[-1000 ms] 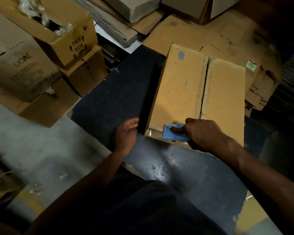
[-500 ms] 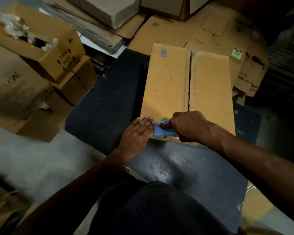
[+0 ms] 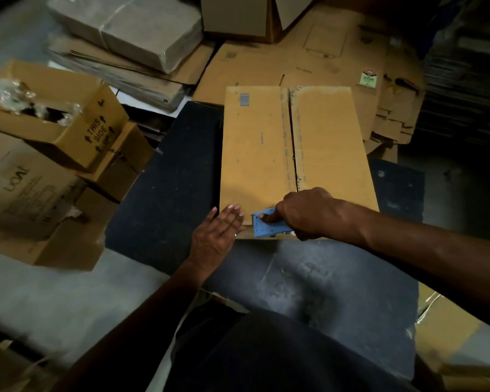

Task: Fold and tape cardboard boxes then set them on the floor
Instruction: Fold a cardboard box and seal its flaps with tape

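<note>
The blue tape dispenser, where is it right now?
In the head view, the blue tape dispenser sits at the box's near edge, gripped by the right hand, with the left hand flat beside it.

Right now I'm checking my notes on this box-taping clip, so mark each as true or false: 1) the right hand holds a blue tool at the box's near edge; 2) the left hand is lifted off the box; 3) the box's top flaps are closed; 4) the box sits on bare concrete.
1) True: the right hand grips the blue tape dispenser at the near edge of the cardboard box.
2) False: the left hand lies flat, fingers on the box's near left corner.
3) True: the flaps meet along a center seam.
4) False: it rests on a dark mat.
</note>
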